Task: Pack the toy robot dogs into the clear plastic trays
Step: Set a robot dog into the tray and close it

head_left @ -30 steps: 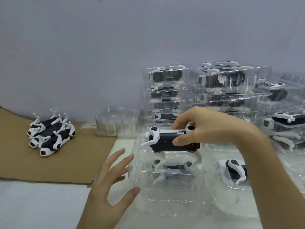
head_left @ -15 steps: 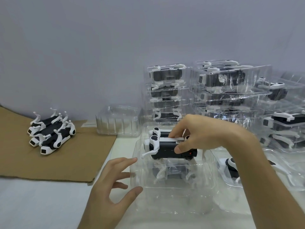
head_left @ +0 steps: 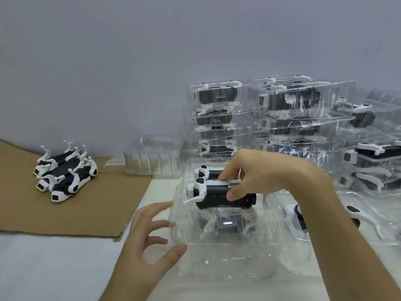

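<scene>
Where the loose stock lies at the far left, three toy robot dogs (head_left: 65, 177) rest legs up on a cardboard sheet (head_left: 91, 209), well apart from the work area. The left hand (head_left: 147, 242) is open with its fingers spread. It grips nothing, and its thumb lies against the near left wall of the clear plastic tray (head_left: 227, 255). Whether the thumb presses the wall cannot be told.

One toy robot dog (head_left: 219, 194) hangs level over the tray cavity, head to the left. The right hand (head_left: 260, 172) pinches its black body between the thumb on the near flank and the fingers on top.

The dog is judged light and rigid, and its thin white legs are judged fragile. Take hold at the body, never at the legs. The tray is judged thin, flexible and liable to slide, so steady its wall. Stacks of packed trays (head_left: 303, 118) stand behind, to the right.
</scene>
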### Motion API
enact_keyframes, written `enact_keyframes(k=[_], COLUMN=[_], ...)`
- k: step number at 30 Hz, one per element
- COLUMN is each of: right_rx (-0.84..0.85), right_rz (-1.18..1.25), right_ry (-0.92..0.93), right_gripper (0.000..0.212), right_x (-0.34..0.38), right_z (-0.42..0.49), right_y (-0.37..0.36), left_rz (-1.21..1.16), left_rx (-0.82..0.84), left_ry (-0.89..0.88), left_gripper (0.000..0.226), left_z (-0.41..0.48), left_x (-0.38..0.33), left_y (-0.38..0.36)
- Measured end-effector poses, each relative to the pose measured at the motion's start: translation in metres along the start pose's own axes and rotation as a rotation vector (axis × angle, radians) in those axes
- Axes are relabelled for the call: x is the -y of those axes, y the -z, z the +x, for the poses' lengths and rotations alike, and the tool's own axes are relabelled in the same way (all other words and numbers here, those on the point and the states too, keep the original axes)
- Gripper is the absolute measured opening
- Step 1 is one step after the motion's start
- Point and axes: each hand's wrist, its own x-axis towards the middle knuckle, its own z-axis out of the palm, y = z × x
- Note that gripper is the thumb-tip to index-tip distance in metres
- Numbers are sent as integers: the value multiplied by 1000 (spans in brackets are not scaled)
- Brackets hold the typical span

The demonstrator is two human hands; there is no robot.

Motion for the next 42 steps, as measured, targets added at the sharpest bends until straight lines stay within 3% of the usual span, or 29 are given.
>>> enact_keyframes(k=[4, 7, 10, 12, 15, 16, 18, 21, 26, 30, 42], right_rx=[-62, -137, -201, -210, -222, -233, -247, -241, -297, -244, -103], right_rz=[-4, 44, 69, 119, 161, 164, 170, 189, 225, 170, -48], right_ry=[95, 191, 284, 329, 354, 346, 322, 311, 372, 339, 248], right_gripper=[39, 40, 37, 36, 35, 34, 35, 33, 35, 34, 42], right_x=[6, 13, 20, 25, 27, 26, 22, 18, 21, 24, 33], right_z=[-1, -3, -6, -8, -11, -12, -14, -18, -20, -19, -17], right_y=[-4, -7, -7, -6, -4, -3, 0, 4, 6, 4, -4], left_rz=[-623, -630, -568, -591, -567, -573, -585, -597, -664, -731, -751], left_rx=[-1, 9, -38, -35, 19, 66, 130, 54, -127, -200, -134], left_ry=[527, 600, 593, 637, 718, 716, 646, 488, 356, 292, 209], left_gripper=[58, 61, 44, 60, 50, 49, 70, 94, 73, 70, 74], left_z=[12, 15, 18, 19, 16, 14, 9, 6, 7, 9, 3], left_x=[-5, -3, 1, 4, 6, 4, 3, 2, -8, -13, -24], left_y=[4, 6, 8, 8, 5, 5, 8, 12, 12, 17, 18])
